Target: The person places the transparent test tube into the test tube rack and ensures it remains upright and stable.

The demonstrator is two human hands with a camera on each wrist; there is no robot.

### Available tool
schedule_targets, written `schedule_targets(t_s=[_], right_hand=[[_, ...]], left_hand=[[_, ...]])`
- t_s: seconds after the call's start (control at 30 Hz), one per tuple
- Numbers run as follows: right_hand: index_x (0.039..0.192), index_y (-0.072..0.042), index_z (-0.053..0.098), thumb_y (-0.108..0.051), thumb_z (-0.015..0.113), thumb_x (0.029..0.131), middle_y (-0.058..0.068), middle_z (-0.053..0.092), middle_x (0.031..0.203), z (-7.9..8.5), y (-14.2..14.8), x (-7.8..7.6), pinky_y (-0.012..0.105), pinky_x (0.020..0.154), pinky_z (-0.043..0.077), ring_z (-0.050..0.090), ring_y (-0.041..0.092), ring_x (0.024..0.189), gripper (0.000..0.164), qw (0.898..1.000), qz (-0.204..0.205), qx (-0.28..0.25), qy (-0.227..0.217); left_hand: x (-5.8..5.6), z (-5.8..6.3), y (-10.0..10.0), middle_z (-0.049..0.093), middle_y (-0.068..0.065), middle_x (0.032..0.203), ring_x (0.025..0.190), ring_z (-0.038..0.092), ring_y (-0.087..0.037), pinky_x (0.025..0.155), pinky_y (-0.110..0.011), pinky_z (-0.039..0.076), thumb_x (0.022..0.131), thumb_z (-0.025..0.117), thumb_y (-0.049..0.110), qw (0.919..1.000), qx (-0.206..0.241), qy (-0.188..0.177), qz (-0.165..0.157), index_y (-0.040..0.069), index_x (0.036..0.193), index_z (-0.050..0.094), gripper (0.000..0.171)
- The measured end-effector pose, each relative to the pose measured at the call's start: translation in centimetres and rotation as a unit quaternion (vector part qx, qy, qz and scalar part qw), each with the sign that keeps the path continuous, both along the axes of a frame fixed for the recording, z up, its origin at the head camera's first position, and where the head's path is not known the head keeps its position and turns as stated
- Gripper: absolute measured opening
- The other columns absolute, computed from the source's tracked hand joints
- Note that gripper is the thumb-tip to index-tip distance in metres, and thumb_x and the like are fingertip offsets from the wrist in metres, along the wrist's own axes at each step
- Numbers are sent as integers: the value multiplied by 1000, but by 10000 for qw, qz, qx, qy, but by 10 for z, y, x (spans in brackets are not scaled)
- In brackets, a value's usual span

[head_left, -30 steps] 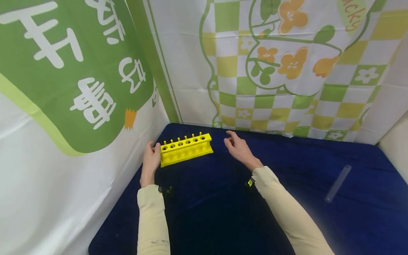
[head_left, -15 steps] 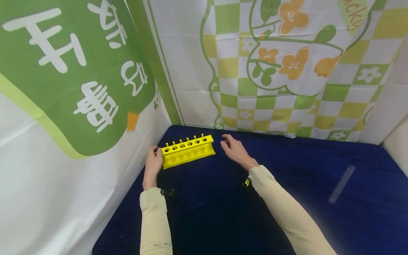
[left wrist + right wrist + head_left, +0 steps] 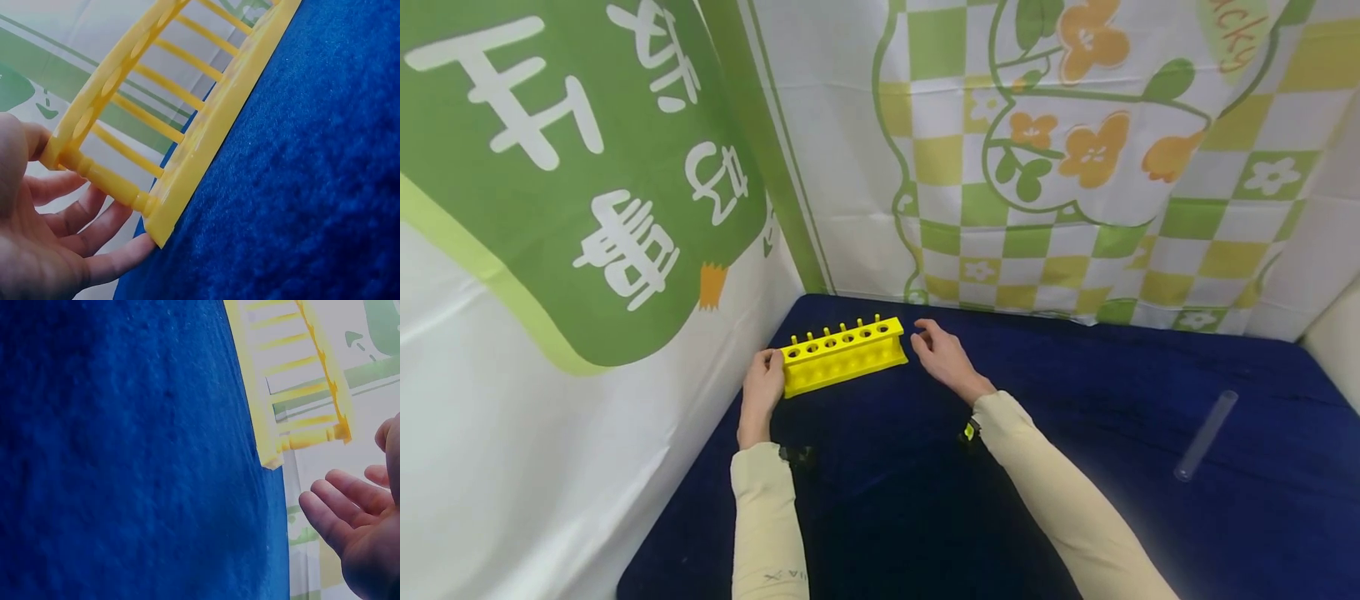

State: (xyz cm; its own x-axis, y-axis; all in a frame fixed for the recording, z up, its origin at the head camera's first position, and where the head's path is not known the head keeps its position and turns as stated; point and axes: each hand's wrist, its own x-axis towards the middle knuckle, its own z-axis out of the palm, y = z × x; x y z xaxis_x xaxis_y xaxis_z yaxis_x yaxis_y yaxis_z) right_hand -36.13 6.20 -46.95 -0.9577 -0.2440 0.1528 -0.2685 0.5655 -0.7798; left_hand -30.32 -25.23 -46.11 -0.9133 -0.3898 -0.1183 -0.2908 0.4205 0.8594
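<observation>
The rack [image 3: 846,367] is, it seems, being pinched by the left hand [image 3: 762,387] and could be tipped by the loose-fingered right hand [image 3: 947,360] bumping it.

In the head view, my left forearm is pointing towards twelve o'clock, and my left hand [image 3: 762,387] is resting around eight o'clock, its thumb and spread fingers curling into a grip. My right forearm is slanting from five o'clock towards eleven, and my right hand [image 3: 946,360] is hovering near four o'clock, its fingers bending loosely and its thumb standing apart.
</observation>
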Motion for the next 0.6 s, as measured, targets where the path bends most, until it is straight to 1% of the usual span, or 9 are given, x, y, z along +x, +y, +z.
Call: schedule_targets(t_s=[0.2,0.33,0.43,0.6], right_hand=[[145,-12,44,-38,43,104,8,63,125,-7,-7,2,42,85,53,63,23,101,49,9999,-102,-32,-112],[144,-12,45,-38,43,104,9,62,126,-9,-16,0,41,86,53,63,24,103,48,9998,-101,-123,-119],[143,-13,45,-38,42,104,10,62,128,-8,-21,0,41,88,53,62,25,106,47,9996,-115,-167,-201],[144,-13,44,-39,42,104,11,60,130,-9,-27,0,42,90,53,61,26,111,47,9990,-209,-205,-332]], left_hand=[[1,-2,0,48,-14,141,115,52,-29,100,-44,45,103,31,54,9999,105,-31,-78,13,147,39,61],[3,-3,-4,48,-14,142,118,53,-30,102,-45,46,101,32,60,9996,259,26,-85,12,146,41,66],[4,-4,-7,49,-15,141,121,52,-31,104,-46,46,99,32,63,9992,389,48,-77,10,144,43,70],[4,-7,-11,50,-17,139,124,51,-31,105,-46,46,98,34,66,9984,547,103,-92,9,141,46,73]])
